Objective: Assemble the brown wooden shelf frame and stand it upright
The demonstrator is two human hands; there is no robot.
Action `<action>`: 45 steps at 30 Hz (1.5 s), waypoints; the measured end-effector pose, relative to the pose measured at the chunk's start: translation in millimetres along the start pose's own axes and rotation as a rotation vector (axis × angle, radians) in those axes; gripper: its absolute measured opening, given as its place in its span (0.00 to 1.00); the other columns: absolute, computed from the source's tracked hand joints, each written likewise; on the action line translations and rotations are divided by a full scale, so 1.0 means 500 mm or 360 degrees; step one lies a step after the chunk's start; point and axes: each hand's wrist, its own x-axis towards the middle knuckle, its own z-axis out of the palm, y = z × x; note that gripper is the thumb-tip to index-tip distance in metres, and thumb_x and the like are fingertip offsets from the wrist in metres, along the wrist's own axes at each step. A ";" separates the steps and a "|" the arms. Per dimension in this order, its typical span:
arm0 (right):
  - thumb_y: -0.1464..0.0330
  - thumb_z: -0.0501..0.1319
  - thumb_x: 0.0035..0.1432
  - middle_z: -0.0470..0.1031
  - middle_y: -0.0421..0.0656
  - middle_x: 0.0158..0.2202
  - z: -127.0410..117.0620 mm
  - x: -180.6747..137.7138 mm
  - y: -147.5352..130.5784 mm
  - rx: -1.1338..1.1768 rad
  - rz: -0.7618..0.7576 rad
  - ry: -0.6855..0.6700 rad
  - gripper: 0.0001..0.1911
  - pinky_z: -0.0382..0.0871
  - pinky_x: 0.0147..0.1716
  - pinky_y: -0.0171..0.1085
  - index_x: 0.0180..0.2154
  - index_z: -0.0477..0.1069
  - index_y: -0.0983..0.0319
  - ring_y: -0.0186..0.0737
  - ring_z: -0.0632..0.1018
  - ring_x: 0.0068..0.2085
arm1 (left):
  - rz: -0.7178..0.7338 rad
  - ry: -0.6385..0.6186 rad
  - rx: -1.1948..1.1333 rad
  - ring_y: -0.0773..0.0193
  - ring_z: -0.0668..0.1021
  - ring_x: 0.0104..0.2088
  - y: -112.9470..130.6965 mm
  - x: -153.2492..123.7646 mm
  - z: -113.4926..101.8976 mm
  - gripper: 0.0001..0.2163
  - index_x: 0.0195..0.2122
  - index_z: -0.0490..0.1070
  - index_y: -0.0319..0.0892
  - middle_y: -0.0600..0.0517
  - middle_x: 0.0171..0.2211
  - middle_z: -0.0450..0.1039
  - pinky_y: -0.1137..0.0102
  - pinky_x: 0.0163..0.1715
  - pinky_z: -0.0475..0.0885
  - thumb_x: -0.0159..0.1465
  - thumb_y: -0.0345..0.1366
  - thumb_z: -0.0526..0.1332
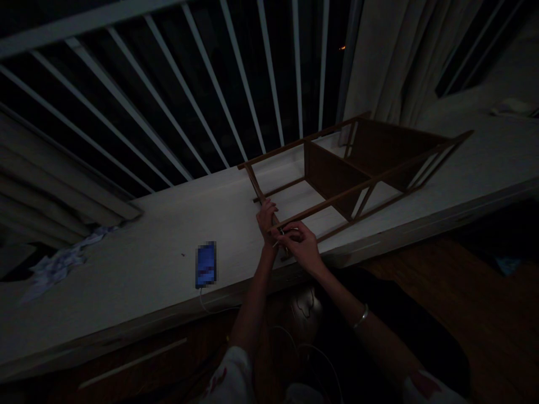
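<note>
A brown wooden shelf rack (337, 205) lies on its side on the pale window ledge, its posts and flat shelf boards showing. At its near end my left hand (266, 216) is closed round the end crossbar. Close beside it, my right hand (301, 242) pinches a thin, light-coloured metal piece (276, 243) at the corner of the rack. Its exact kind is too small and dark to make out. The fingers of both hands nearly meet there.
A phone (206, 265) with a lit, blurred screen lies on the ledge (155, 241), a white cable (206, 306) running from it over the front edge. White railings (202, 78) stand behind. Curtains (383, 56) hang at both sides, and crumpled cloth (63, 264) lies at left.
</note>
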 end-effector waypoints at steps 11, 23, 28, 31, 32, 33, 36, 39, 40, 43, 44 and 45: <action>0.62 0.64 0.48 0.72 0.37 0.27 0.001 -0.010 0.001 -0.0386 -0.0401 0.0135 0.11 0.68 0.28 0.32 0.33 0.66 0.59 0.33 0.74 0.28 | -0.0087 -0.0014 -0.0019 0.55 0.70 0.52 0.013 0.009 -0.004 0.27 0.33 0.66 0.42 0.44 0.39 0.72 0.58 0.49 0.62 0.61 0.56 0.37; 0.66 0.59 0.57 0.76 0.41 0.33 -0.014 -0.013 0.000 -0.0941 -0.0894 -0.0022 0.04 0.67 0.37 0.38 0.35 0.71 0.58 0.38 0.75 0.34 | -0.0119 -0.0040 -0.0038 0.53 0.70 0.52 0.015 0.010 -0.005 0.33 0.33 0.67 0.41 0.43 0.39 0.72 0.58 0.50 0.61 0.57 0.62 0.33; 0.68 0.58 0.57 0.77 0.42 0.34 -0.030 -0.001 -0.007 -0.1086 -0.1086 -0.0206 0.05 0.66 0.37 0.39 0.36 0.71 0.58 0.38 0.76 0.35 | -0.0049 0.0003 -0.0056 0.53 0.70 0.51 0.007 0.009 -0.002 0.36 0.33 0.67 0.41 0.43 0.39 0.72 0.58 0.50 0.62 0.55 0.64 0.30; 0.68 0.58 0.58 0.77 0.42 0.35 -0.040 0.004 -0.016 -0.1179 -0.1136 -0.0321 0.06 0.65 0.37 0.39 0.38 0.70 0.58 0.38 0.75 0.35 | -0.0053 0.0005 -0.0033 0.53 0.71 0.51 0.009 0.009 -0.003 0.36 0.33 0.67 0.42 0.43 0.39 0.72 0.57 0.50 0.62 0.55 0.64 0.29; 0.68 0.58 0.58 0.77 0.42 0.35 -0.042 0.005 -0.019 -0.1217 -0.1144 -0.0353 0.06 0.65 0.36 0.39 0.39 0.70 0.58 0.38 0.75 0.35 | -0.0068 0.0002 -0.0026 0.53 0.71 0.51 0.010 0.010 -0.003 0.36 0.33 0.67 0.42 0.43 0.39 0.72 0.57 0.50 0.62 0.55 0.64 0.29; 0.67 0.58 0.58 0.77 0.42 0.35 -0.045 0.006 -0.023 -0.1261 -0.1148 -0.0385 0.07 0.64 0.36 0.38 0.39 0.70 0.59 0.38 0.75 0.35 | -0.0076 0.0001 -0.0024 0.53 0.71 0.51 0.012 0.010 -0.003 0.36 0.33 0.67 0.42 0.43 0.39 0.72 0.57 0.50 0.62 0.55 0.64 0.29; 0.65 0.57 0.58 0.76 0.43 0.35 -0.052 0.009 -0.031 -0.1399 -0.1155 -0.0504 0.09 0.64 0.36 0.38 0.41 0.68 0.60 0.39 0.74 0.35 | -0.0078 0.0003 -0.0048 0.52 0.70 0.52 0.016 0.010 -0.005 0.36 0.32 0.67 0.42 0.43 0.39 0.72 0.57 0.50 0.61 0.55 0.63 0.29; 0.66 0.55 0.60 0.75 0.44 0.35 -0.058 0.013 -0.038 -0.1517 -0.1164 -0.0602 0.10 0.64 0.37 0.38 0.43 0.67 0.60 0.40 0.73 0.37 | -0.0113 -0.0004 -0.0062 0.53 0.70 0.52 0.019 0.011 -0.005 0.33 0.32 0.67 0.42 0.44 0.38 0.72 0.57 0.50 0.61 0.57 0.62 0.32; 0.66 0.54 0.60 0.75 0.44 0.35 -0.059 0.013 -0.039 -0.1543 -0.1170 -0.0612 0.10 0.64 0.37 0.38 0.43 0.67 0.60 0.40 0.73 0.37 | -0.0128 -0.0006 -0.0063 0.53 0.70 0.52 0.019 0.011 -0.005 0.32 0.32 0.67 0.42 0.44 0.38 0.72 0.57 0.50 0.61 0.57 0.61 0.33; 0.66 0.53 0.61 0.74 0.44 0.34 -0.059 0.015 -0.038 -0.1579 -0.1189 -0.0584 0.09 0.63 0.36 0.38 0.42 0.68 0.59 0.40 0.73 0.36 | -0.0137 0.0002 -0.0061 0.54 0.70 0.52 0.018 0.012 -0.005 0.32 0.32 0.67 0.42 0.44 0.38 0.72 0.58 0.50 0.61 0.57 0.61 0.33; 0.66 0.53 0.61 0.74 0.44 0.34 -0.059 0.014 -0.036 -0.1578 -0.1197 -0.0570 0.09 0.63 0.36 0.38 0.41 0.68 0.59 0.39 0.73 0.36 | -0.0133 0.0007 -0.0056 0.54 0.71 0.51 0.017 0.012 -0.004 0.32 0.32 0.67 0.42 0.44 0.38 0.72 0.58 0.50 0.62 0.58 0.61 0.33; 0.66 0.54 0.61 0.75 0.44 0.34 -0.058 0.014 -0.034 -0.1572 -0.1207 -0.0555 0.08 0.63 0.36 0.38 0.41 0.68 0.59 0.39 0.73 0.36 | -0.0125 0.0005 -0.0052 0.54 0.71 0.51 0.016 0.012 -0.004 0.32 0.31 0.67 0.42 0.44 0.38 0.72 0.58 0.50 0.62 0.58 0.61 0.33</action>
